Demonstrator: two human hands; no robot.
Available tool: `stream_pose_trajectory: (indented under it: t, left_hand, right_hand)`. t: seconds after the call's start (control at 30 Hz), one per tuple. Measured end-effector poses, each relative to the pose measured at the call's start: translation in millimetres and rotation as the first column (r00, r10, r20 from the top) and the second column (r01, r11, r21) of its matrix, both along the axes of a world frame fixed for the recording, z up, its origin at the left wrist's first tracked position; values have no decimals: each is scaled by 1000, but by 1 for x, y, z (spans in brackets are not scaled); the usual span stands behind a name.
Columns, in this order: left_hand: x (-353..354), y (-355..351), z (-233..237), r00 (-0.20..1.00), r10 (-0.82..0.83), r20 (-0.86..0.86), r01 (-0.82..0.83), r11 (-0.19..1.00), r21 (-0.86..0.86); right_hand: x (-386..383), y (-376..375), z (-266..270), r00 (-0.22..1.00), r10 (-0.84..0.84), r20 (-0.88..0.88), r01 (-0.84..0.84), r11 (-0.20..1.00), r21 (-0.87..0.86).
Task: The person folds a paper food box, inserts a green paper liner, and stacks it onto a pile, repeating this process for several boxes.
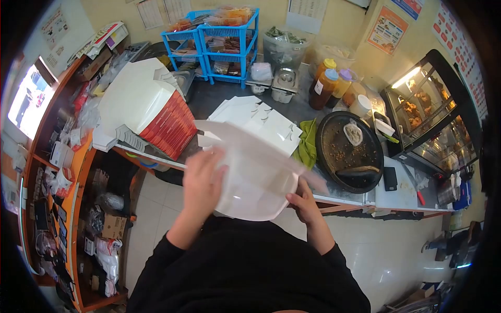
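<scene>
Carton (253, 188) between left hand (203, 180) alongside and right hand (305, 203) gripping edge.

Box (255, 188) between hands (203, 176) | carton stack (173, 125) left of cartons (258, 119) | cloth (307, 142) between cartons and tray (331, 136)

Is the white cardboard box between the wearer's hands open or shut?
Open: the white cardboard box shows its uncovered inside to the camera, while the right hand grips its edge; its upper panel is motion-blurred.
</scene>
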State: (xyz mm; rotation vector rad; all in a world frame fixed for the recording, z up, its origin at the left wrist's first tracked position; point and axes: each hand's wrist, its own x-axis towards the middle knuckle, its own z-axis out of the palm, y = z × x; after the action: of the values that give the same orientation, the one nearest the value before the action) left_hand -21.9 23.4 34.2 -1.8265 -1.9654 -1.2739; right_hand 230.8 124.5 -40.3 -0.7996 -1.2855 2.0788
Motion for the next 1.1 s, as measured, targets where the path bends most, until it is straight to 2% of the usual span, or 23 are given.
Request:
stream_pose_trajectory:
  t: [0.03,0.07,0.13,0.17,0.23,0.27,0.3,0.37,0.43,0.47,0.57,0.67,0.7,0.73,0.77,0.83,0.9,0.93,1.07,1.1]
  left_hand:
    - [-6,-4,10,992,116,-46,-114,993,41]
    - [-11,-7,11,987,140,-80,-138,990,33]
    - [-21,-10,14,970,180,-161,-179,984,20]
    - [-24,-10,11,972,194,-134,-198,980,-16]
    - [-28,-16,-4,971,225,-76,-231,968,-96]
    - [-31,-18,-8,956,261,-132,-274,957,-96]
    - [-29,-25,-12,965,263,-9,-259,945,-201]
    - [-29,-32,-19,932,280,229,-185,913,-365]
    - [-29,-43,-41,818,242,522,-60,938,-342]
    - [-31,-48,-49,728,222,649,0,946,-325]
    - [-31,-60,-60,804,235,547,-7,922,-387]
    - [-41,-65,-80,899,302,318,-86,832,-548]
    - [-49,-63,-78,923,307,232,-123,806,-579]
    - [-62,-60,-69,917,314,246,-64,725,-686]
    - [-78,-56,-66,874,227,429,105,775,-623]
    - [-112,-48,-65,667,30,745,401,828,-392]
    - [-135,-47,-49,739,-323,592,558,785,-268]
    - [-144,-49,-42,731,-485,481,637,737,-226]
    - [-154,-37,-29,617,-653,439,759,641,-113]
    - [-158,-34,-29,551,-696,460,788,616,-13]
  right_hand:
    - [4,0,2,998,53,22,-53,998,29]
    - [4,-3,1,1000,11,13,-12,992,129]
    - [8,-3,-19,995,13,-101,-1,993,116]
    - [7,-1,-29,987,7,-163,11,994,113]
    - [-5,-8,-15,981,24,-191,-4,995,102]
    - [-8,-12,-16,982,27,-185,-10,996,90]
    - [-10,-16,-16,984,31,-175,-17,997,77]
    - [-16,-18,-19,995,49,-87,-33,983,179]
    - [-22,-26,-21,998,53,12,-55,964,262]
    - [-25,-32,-16,999,48,6,-48,978,205]
    - [-32,-34,-28,996,79,33,-85,941,328]
    - [-55,-42,-16,994,93,50,-100,979,177]
    - [-65,-42,-15,999,26,38,-31,992,123]
    - [-75,-42,-14,999,-42,31,40,997,66]
    - [-83,-42,-14,994,-105,36,105,994,5]
    - [-90,-27,-15,991,-137,6,137,990,-28]
    - [-99,-13,1,985,-155,-76,148,985,-93]
    - [-104,-11,18,985,-138,-99,129,987,-95]
    - [-139,-16,46,973,-197,-119,185,977,-104]
    - [-147,-18,47,969,-213,-125,198,973,-123]
